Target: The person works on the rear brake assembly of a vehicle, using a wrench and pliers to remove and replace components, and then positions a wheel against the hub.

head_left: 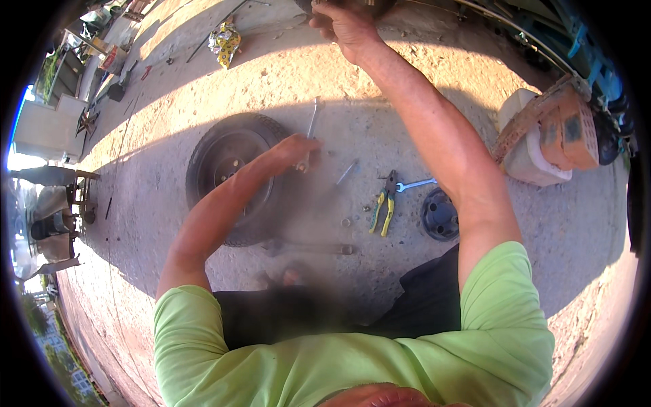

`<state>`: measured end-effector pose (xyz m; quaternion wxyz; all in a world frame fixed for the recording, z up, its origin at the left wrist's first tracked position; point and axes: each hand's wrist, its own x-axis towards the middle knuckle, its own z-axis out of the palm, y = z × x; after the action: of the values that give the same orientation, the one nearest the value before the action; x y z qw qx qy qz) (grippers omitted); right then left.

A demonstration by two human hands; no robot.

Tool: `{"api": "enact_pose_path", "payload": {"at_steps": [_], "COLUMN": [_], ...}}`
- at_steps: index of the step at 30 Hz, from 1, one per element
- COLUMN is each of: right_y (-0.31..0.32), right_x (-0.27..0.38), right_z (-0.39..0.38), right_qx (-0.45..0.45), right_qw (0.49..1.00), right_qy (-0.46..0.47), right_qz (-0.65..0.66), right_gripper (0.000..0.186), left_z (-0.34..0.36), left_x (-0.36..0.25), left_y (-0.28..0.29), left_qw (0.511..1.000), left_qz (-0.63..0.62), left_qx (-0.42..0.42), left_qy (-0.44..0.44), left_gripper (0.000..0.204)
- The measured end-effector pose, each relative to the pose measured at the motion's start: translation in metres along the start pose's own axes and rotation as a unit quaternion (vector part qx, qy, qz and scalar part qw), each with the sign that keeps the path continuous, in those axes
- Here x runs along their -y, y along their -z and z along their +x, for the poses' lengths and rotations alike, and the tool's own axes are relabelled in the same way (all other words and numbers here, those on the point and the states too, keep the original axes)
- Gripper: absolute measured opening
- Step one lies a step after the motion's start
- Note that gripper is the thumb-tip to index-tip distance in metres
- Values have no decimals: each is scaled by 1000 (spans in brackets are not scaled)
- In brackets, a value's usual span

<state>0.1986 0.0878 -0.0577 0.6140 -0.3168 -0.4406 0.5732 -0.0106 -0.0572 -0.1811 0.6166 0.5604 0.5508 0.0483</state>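
Note:
My left hand (298, 153) is closed around a silver wrench (313, 119), just above the right edge of a dusty black tyre on its rim (203, 166), lying flat. At the top edge of the view, my right arm reaches far out. The fingers of my right hand (347, 32) are curled against a dark round part (381, 7), mostly cut off by the frame. Between my arms lie yellow-handled pliers (384, 207), a blue-tinted wrench (415, 184) and a thin metal piece (346, 172). A dark round hub-like part (437, 216) is partly covered by my right arm.
A metal tube (325, 249) lies near my legs, with small nuts nearby. A crumpled yellow-patterned packet (225, 44) lies at the far left. A white container (536, 166) and orange hollow bricks (569, 129) stand to the right. Low stools (85, 193) are at the left.

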Motion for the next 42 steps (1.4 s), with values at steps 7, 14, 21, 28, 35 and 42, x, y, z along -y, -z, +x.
{"api": "enact_pose_path", "payload": {"at_steps": [7, 14, 21, 28, 35, 42], "right_y": [1, 1, -6, -5, 2, -14], "right_x": [5, -1, 4, -3, 5, 15], "right_z": [-2, -1, -3, -2, -1, -15], "right_qx": [44, 8, 48, 3, 43, -11], "right_qw": [981, 1000, 982, 999, 991, 999], "right_qy": [-125, 29, -130, -27, -61, 11], "right_qz": [142, -6, 128, 22, 107, -40], "right_gripper": [10, 11, 12, 14, 15, 14], "left_z": [-1, -2, -2, -2, 1, 0], "left_x": [3, -1, 6, 7, 7, 10], "left_y": [4, 2, 5, 4, 6, 9], "left_qw": [1000, 999, 999, 999, 999, 1000], "left_qz": [22, 37, 30, 37, 35, 29], "left_qx": [-11, -3, -1, -6, -5, 3], "left_qy": [8, 8, -16, -3, -14, -5], "left_gripper": [45, 45, 47, 48, 44, 41]}}
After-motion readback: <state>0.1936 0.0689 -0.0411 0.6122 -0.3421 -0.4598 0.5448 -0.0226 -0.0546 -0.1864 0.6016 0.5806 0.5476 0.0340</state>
